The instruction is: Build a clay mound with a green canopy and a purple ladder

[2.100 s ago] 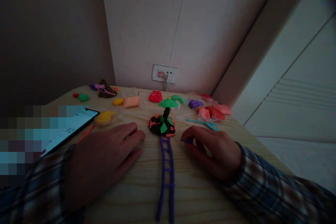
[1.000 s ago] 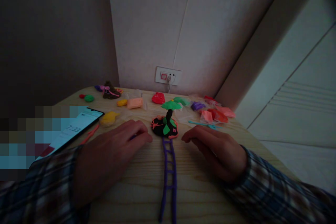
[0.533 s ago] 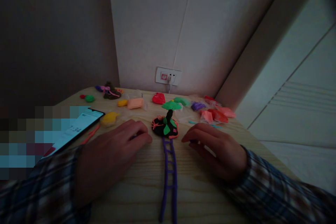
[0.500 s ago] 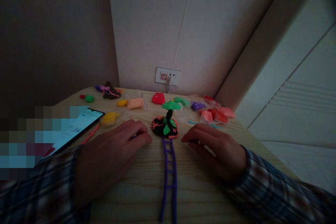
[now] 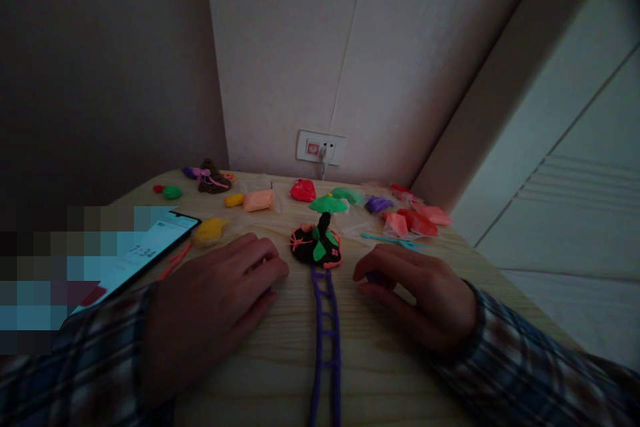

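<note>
My left hand [image 5: 220, 307] rests on the table with curled fingers, left of a purple clay ladder [image 5: 319, 333]. A sliver of purple clay shows at its fingertips, mostly hidden. On the ladder's other side, my right hand [image 5: 417, 293] is closed over a small piece of purple clay [image 5: 375, 277]. The ladder lies flat, with two long rails and several rungs. Its far end meets a black clay base [image 5: 305, 253] edged in coral, with green leaves and a dark stalk. Over the stalk is a green umbrella-shaped top [image 5: 328, 203].
A lit phone [image 5: 145, 247] lies at left, partly pixelated. Beyond my hands are yellow clay [image 5: 211, 230], a peach pack [image 5: 259, 199], a red pack [image 5: 303, 190], purple clay [image 5: 379, 203] and a brown clay figure [image 5: 213, 180]. A turquoise tool [image 5: 390, 239] lies behind my right hand.
My right hand has shifted slightly right, away from the ladder, and the purple clay in its fingers now shows. My left hand has tilted a little. The view has shifted slightly.
</note>
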The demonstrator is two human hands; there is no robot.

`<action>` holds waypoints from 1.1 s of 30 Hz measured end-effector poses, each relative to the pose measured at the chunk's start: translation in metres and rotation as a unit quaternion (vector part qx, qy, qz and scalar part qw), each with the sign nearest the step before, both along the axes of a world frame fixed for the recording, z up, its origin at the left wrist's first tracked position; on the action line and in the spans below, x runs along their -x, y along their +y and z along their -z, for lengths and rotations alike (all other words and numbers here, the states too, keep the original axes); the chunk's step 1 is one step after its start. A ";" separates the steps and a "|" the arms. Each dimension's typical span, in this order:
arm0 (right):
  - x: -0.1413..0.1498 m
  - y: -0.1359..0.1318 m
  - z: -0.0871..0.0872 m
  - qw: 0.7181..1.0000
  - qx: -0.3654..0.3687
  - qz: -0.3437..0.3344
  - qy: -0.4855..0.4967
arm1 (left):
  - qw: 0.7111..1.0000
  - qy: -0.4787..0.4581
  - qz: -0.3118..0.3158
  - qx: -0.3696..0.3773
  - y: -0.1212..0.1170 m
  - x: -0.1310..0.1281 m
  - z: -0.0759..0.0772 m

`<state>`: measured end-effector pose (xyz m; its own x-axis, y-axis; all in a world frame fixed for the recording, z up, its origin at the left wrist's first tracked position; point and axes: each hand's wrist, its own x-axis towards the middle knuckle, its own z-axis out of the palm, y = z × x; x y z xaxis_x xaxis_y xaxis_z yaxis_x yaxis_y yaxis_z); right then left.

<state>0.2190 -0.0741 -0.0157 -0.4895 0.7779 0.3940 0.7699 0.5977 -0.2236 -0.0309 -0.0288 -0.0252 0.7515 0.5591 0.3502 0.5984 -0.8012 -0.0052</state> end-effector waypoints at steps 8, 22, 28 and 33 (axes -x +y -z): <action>-0.002 0.002 0.007 1.000 -0.013 0.013 -0.008 | 1.000 0.004 -0.026 0.009 0.003 0.000 0.001; -0.002 0.002 0.005 1.000 0.000 0.000 -0.008 | 0.998 0.037 -0.035 0.023 -0.001 -0.002 -0.004; -0.001 0.001 0.004 1.000 0.006 0.003 -0.004 | 0.999 0.003 -0.035 0.006 -0.002 -0.003 0.000; 0.000 0.002 0.005 1.000 0.000 0.028 0.004 | 1.000 -0.014 -0.018 0.009 0.000 -0.001 0.003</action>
<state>0.2192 -0.0725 -0.0209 -0.4424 0.8037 0.3979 0.8003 0.5540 -0.2293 -0.0304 -0.0285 -0.0280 0.7202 0.5925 0.3610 0.6270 -0.7786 0.0270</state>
